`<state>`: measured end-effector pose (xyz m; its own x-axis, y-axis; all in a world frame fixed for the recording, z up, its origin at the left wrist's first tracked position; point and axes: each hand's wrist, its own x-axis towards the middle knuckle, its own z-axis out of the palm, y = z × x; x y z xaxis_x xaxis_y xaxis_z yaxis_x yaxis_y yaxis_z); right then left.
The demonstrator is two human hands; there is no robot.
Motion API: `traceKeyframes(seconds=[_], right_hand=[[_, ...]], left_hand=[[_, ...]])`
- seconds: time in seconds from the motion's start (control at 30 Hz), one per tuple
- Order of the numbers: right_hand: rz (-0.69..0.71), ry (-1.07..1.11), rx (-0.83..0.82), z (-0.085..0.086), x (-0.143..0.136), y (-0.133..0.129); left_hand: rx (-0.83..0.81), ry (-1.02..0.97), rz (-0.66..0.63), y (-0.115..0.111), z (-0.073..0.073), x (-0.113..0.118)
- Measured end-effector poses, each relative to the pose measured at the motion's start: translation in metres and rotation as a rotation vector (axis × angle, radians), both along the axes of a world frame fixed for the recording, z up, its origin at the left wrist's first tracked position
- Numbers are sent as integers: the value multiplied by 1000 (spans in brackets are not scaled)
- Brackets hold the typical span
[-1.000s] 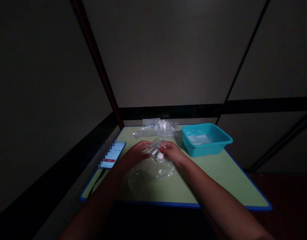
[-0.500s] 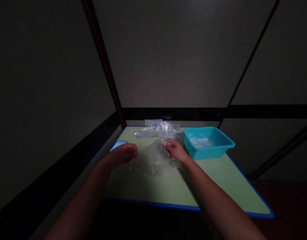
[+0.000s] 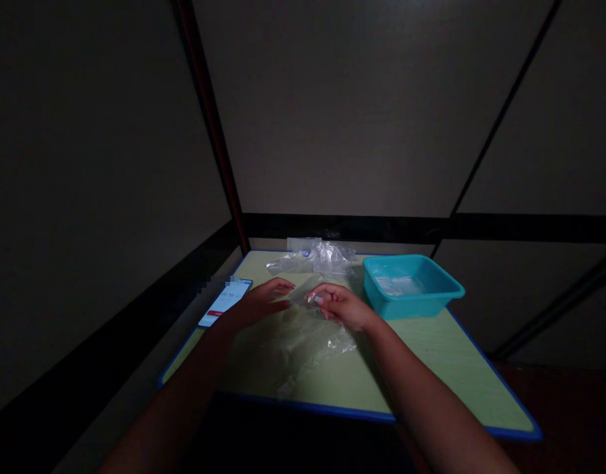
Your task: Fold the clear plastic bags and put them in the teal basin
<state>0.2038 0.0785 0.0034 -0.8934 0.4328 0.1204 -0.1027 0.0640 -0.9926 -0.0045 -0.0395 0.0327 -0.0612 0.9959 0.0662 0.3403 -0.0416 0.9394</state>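
Observation:
A clear plastic bag point(image 3: 307, 339) hangs loose and crumpled over the near part of the table. My right hand point(image 3: 339, 305) pinches its upper edge between thumb and fingers. To the left of it, my left hand point(image 3: 270, 299) has its thumb and fingers apart around the bag's upper left side; no grip shows. The bag is see-through, so its outline is hard to make out. Behind my hands, more clear plastic bags point(image 3: 329, 255) lie in a crumpled heap at the table's far edge.
A turquoise plastic basin point(image 3: 414, 306) with clear plastic inside stands on the right of the table. A phone with a lit screen point(image 3: 226, 303) lies at the left edge. The pale green table point(image 3: 431, 368) has a blue rim, and walls rise behind and at left.
My left hand has moved right, toward my right hand, and its fingers have opened. My right hand has shifted slightly left and down with the bag. More of the phone shows.

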Motion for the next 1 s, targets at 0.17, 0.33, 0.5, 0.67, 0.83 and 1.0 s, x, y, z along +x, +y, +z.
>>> traceKeyframes(seconds=[0.17, 0.33, 0.5, 0.67, 0.83, 1.0], right_hand=[[-44, 60, -91, -2, -1, 1], [-182, 110, -134, 1, -1, 6], [-211, 102, -150, 0, -2, 8], [-225, -128, 206, -6, -1, 10], [-280, -630, 663, -9, 1, 11], [-389, -841, 812, -11, 5, 12]], left_hand=[[-115, -245, -239, 29, -4, 31], [-146, -362, -247, 34, -3, 36], [-147, -421, -209, 23, -1, 19], [-141, -370, -130, 24, -8, -2], [-176, 326, 59, 32, -20, -16], [-35, 608, 270, 27, -22, -3]])
